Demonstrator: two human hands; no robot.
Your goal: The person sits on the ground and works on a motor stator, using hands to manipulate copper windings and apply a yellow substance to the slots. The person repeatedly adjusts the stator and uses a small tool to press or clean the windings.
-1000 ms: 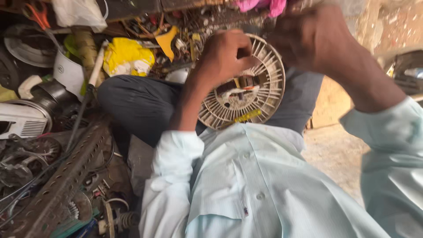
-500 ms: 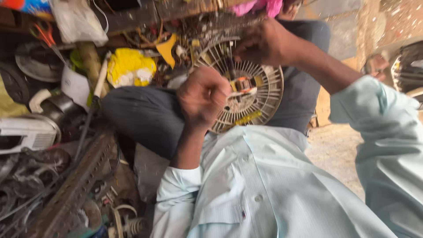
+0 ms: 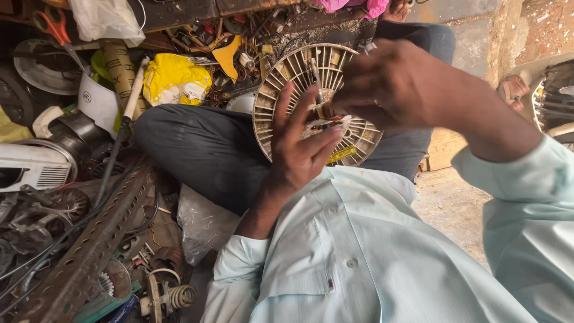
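Note:
A round, cream-coloured slotted fan housing (image 3: 281, 90) rests on my lap against my dark trousers. My left hand (image 3: 299, 149) lies flat against its front with fingers spread upward, steadying it. My right hand (image 3: 394, 84) is closed over the hub in the middle, pinching a thin metal tool (image 3: 315, 75) whose tip points into the centre part (image 3: 326, 122). A yellow sticker (image 3: 342, 155) shows on the lower rim. My right hand hides most of the hub.
Scrap fills the floor at left: a perforated metal angle bar (image 3: 89, 251), a white casing (image 3: 36, 170), a yellow bag (image 3: 176, 78), a white pipe (image 3: 134, 90), orange-handled scissors (image 3: 54, 24), wires and a small coil (image 3: 176, 296). Another fan guard (image 3: 556, 96) sits far right.
My left hand has opened from a fist and now lies flat on the housing. My right hand has come down from the top rim onto the hub with the tool.

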